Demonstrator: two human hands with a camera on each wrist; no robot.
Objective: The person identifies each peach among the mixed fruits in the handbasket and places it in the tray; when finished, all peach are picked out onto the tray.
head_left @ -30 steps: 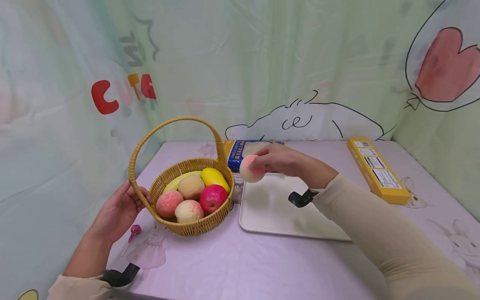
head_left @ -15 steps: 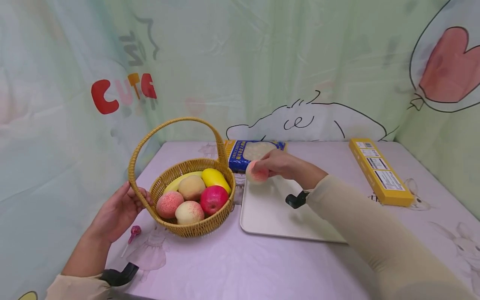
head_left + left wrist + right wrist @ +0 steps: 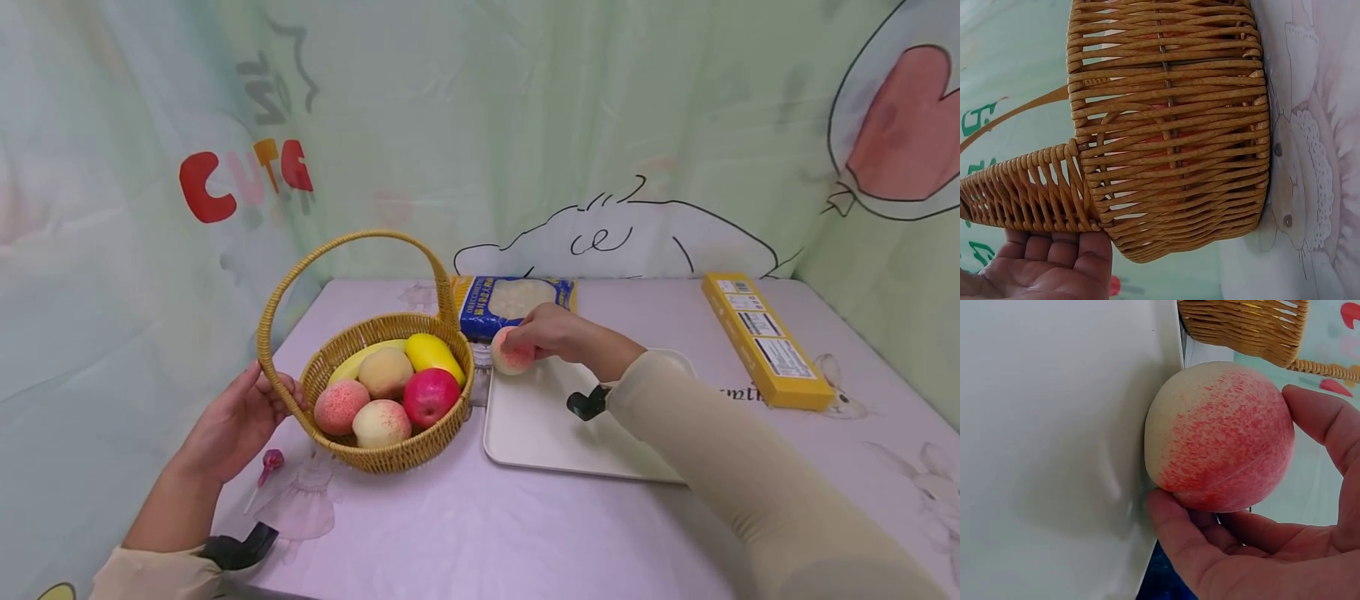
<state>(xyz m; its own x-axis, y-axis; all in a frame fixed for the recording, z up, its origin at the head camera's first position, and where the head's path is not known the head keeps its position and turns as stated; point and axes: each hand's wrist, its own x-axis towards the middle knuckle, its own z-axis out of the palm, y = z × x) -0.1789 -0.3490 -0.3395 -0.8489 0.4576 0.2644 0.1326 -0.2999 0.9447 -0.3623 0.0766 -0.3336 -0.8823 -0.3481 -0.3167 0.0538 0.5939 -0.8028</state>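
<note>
My right hand (image 3: 558, 331) pinches a pink-and-cream peach (image 3: 512, 352) between thumb and fingers, low at the far left corner of a white tray (image 3: 540, 433). In the right wrist view the peach (image 3: 1222, 437) overlaps the tray's rim, and one fingertip lies close by the tray surface. On the left stands a wicker basket (image 3: 405, 452) holding a banana, a yellow fruit, a red apple and several peach-like fruits. My left hand (image 3: 238, 425) holds the basket at the foot of its handle (image 3: 1029, 194); the fingertips go behind the weave in the left wrist view.
Behind the tray lies a blue and yellow pasta bag (image 3: 517, 302). A long yellow box (image 3: 768, 342) sits at the right. Near my left wrist is a pink lollipop (image 3: 272, 461). Printed curtains (image 3: 570, 142) close off the back and sides of the table.
My right hand has shifted slightly right and lowered the peach toward the tray's far left corner. More of the pasta bag shows. My left hand stays at the basket handle.
</note>
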